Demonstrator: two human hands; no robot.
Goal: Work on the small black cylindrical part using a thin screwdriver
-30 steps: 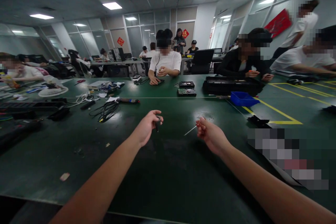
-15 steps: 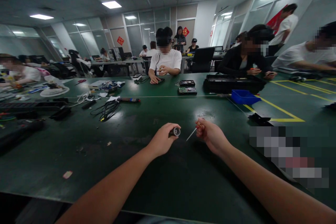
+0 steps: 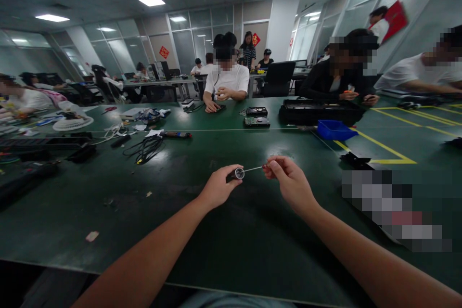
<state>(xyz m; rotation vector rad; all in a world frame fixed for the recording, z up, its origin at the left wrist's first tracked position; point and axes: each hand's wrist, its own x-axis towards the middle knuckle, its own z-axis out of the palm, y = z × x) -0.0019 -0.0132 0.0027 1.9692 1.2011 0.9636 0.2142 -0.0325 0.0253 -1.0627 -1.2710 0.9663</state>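
Note:
My left hand (image 3: 217,187) is closed around a short dark cylinder (image 3: 238,173) with a pale metal rim, its open end turned to the right. Between the fingers of my right hand (image 3: 287,178) is a screwdriver (image 3: 252,169) with a thin metal shaft; most of its reddish handle is hidden by the fingers. The shaft lies nearly level and its tip reaches the mouth of the cylinder. How deep the tip goes in I cannot tell. Both hands are above the green table (image 3: 202,245).
Black cables (image 3: 146,150) lie at the left beyond my hands. Opened hard-drive-like units (image 3: 256,121) sit across the table. A blue tray (image 3: 335,131) and a long black housing (image 3: 321,113) stand at the right. A person (image 3: 227,79) works opposite.
My right hand has brought the screwdriver up from a downward slant to nearly level, with its tip now at the cylinder's opening. My left hand has shifted slightly left and up with the cylinder.

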